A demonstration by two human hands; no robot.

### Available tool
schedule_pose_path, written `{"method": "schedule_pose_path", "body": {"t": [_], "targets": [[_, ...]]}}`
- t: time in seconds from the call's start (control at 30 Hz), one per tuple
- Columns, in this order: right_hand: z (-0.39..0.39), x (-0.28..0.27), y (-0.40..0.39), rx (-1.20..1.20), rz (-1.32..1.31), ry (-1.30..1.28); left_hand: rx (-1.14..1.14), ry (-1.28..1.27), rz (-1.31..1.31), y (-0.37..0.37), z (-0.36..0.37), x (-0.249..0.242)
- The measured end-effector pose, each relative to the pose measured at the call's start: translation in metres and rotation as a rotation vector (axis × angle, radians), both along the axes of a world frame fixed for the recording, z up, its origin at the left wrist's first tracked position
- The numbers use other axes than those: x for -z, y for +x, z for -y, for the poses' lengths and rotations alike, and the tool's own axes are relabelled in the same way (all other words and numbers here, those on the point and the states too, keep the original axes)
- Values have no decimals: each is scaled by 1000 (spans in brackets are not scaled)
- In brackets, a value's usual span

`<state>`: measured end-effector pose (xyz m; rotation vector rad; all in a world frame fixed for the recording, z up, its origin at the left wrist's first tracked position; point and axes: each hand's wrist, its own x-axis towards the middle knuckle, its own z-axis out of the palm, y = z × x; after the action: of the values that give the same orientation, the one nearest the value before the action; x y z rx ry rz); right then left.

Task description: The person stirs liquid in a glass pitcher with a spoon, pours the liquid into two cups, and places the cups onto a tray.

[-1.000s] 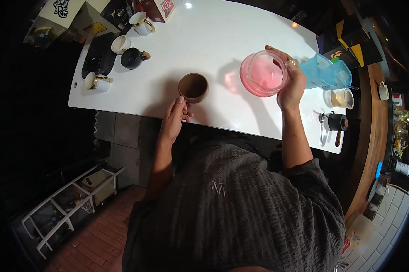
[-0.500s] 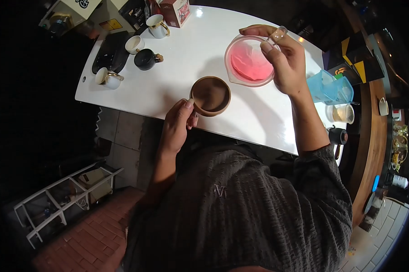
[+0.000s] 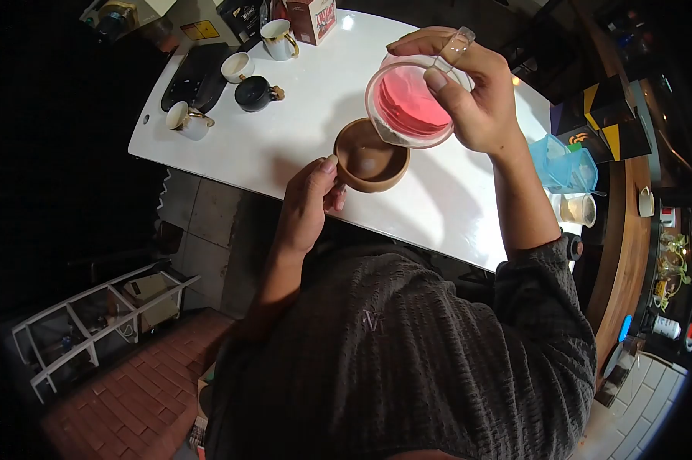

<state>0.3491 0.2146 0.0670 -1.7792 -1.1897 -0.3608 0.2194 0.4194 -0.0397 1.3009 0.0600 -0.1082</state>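
My left hand (image 3: 309, 201) is closed on the side of a brown mug (image 3: 373, 185), held over the near edge of the white table. A small pale spot shows on the mug's dark inside. My right hand (image 3: 480, 103) grips a clear measuring jug (image 3: 421, 142) by its handle, thumb on top. Pink liquid (image 3: 415, 103) lies in the tilted jug, with streaks of it up the inner wall. The jug's spout overlaps the mug's far right rim in this view.
On the white table (image 3: 300, 138) stand a black mug (image 3: 252, 95), several white mugs with gold handles (image 3: 279, 40), and a red box (image 3: 312, 21). A blue pitcher (image 3: 565, 165) and a clear cup (image 3: 578, 209) sit at the right, near black and yellow boxes (image 3: 591, 115).
The jug has moved left and nearer, tipping its spout towards the mug. My left hand has shifted the mug slightly right, under the spout. The whole view has turned slightly.
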Motion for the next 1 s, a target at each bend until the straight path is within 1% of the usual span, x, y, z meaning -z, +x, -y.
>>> {"method": "schedule_pose_path", "body": {"t": [0.07,0.17,0.4,0.47,0.77,1.0], "targets": [[-1,-3,0,2,58,-46,-7,-7,4,0,1,0],[-1,-4,2,-24,110,-50,12,33,12,1,2,-2],[-1,-13,2,-24,137,-75,-12,-5,12,1,9,-5],[-1,-13,3,-30,191,-85,-15,-8,14,1,10,-5],[1,-13,5,-43,229,-106,-11,39,16,2,12,-2],[3,-13,5,-28,273,-118,-8,-22,-1,2,17,-3]]}}
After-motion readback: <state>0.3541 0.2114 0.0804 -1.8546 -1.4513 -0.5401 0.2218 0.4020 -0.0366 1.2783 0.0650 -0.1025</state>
